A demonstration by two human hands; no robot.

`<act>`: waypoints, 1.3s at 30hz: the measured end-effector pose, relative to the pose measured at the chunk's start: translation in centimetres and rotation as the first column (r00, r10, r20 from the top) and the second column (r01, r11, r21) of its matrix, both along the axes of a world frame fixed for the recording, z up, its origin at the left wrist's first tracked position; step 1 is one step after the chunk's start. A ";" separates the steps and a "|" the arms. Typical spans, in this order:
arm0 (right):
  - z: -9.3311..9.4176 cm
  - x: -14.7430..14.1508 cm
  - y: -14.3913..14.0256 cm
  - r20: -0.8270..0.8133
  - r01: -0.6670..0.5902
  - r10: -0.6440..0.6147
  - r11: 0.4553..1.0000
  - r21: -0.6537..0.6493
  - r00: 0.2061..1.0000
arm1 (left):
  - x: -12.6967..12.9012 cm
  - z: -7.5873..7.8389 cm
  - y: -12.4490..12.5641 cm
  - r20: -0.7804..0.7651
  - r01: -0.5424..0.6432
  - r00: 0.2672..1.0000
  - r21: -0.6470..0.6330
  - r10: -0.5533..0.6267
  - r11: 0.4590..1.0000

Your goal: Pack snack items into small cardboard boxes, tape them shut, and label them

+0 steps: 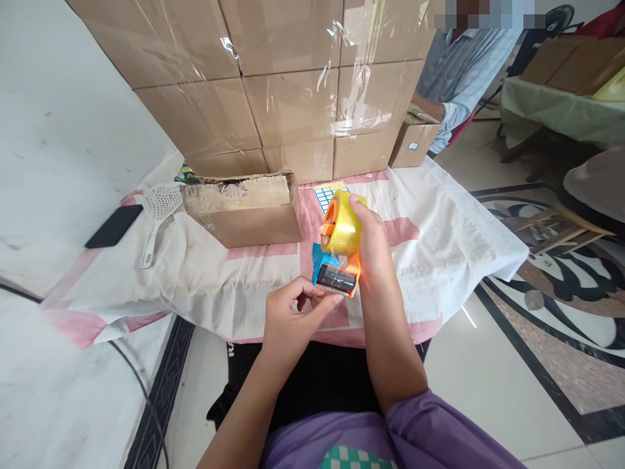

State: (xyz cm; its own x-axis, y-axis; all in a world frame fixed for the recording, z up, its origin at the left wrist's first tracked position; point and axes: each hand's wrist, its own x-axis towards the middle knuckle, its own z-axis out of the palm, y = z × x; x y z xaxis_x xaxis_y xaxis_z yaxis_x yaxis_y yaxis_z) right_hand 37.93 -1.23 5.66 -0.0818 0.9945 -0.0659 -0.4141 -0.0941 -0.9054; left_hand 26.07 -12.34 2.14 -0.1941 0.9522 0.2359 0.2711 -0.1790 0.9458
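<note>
My right hand (370,238) is wrapped around a tape dispenser (336,277) with an orange and blue frame and a dark roller. A thick roll of yellowish clear packing tape (347,225) sits on it. My left hand (295,306) is closed, its thumb and forefinger pinching at the dispenser's toothed cutting edge. Whether a bit of tape film lies between those fingertips is too small to tell. Just beyond, a sheet of blue-bordered labels (329,194) lies on the table, partly hidden by the roll. Left of it stands a cardboard box (254,218) with a torn upper edge.
Stacked, taped cartons (293,98) rise at the back of the cloth-covered table (263,286). On the left lie a white slotted skimmer (159,208) and a dark phone-like slab (114,226). Beside a small box (414,140) at right, another person (449,78) reaches in.
</note>
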 end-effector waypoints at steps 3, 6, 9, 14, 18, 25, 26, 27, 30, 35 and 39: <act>0.0 0.0 0.0 -0.028 -0.054 0.053 0.999 -0.007 0.998 | 0.3 0.1 -0.2 -0.019 -0.012 1.000 -0.007 0.012 1.000; 0.2 -0.1 0.0 -0.048 -0.047 0.047 0.999 -0.008 0.998 | 0.3 -0.1 -0.2 -0.061 -0.031 0.998 -0.008 0.031 0.999; 0.4 -0.1 -0.1 -0.054 0.006 -0.007 0.999 -0.034 0.999 | 0.4 -0.3 -0.1 -0.093 -0.061 0.994 0.009 0.061 0.998; 0.8 -0.1 -0.5 -0.080 0.012 -0.014 0.999 -0.037 0.997 | -0.3 -0.4 0.1 -0.110 0.022 0.994 0.041 -0.017 0.999; 1.1 0.2 -0.7 -0.092 0.040 -0.042 0.999 -0.021 0.995 | -1.5 -0.3 0.1 -0.124 0.179 0.977 0.017 -0.175 0.984; 0.6 0.2 -0.4 -0.034 0.021 -0.022 1.000 -0.010 0.999 | -2.2 -0.3 0.1 -0.134 0.207 0.970 -0.003 -0.205 0.978; 0.6 0.1 -0.3 -0.032 0.019 -0.019 1.000 -0.010 0.999 | -2.1 -0.3 0.1 -0.139 0.197 0.971 -0.002 -0.196 0.980; 0.5 0.1 -0.3 -0.034 0.015 -0.015 1.000 -0.009 0.999 | -2.1 -0.3 0.1 -0.148 0.188 0.971 0.000 -0.186 0.982; 0.3 0.0 -0.2 -0.047 0.006 -0.007 1.000 -0.011 0.999 | -2.0 -0.2 -0.1 -0.180 0.150 0.973 0.024 -0.143 0.988; 0.0 0.0 0.0 -0.020 0.012 -0.012 1.000 -0.023 1.000 | -1.6 -0.2 -0.2 -0.150 0.090 0.985 0.020 -0.086 0.996; 0.1 0.0 -0.1 0.002 0.002 -0.002 1.000 -0.019 1.000 | -1.3 0.0 -0.3 -0.124 0.074 0.990 0.001 -0.073 0.997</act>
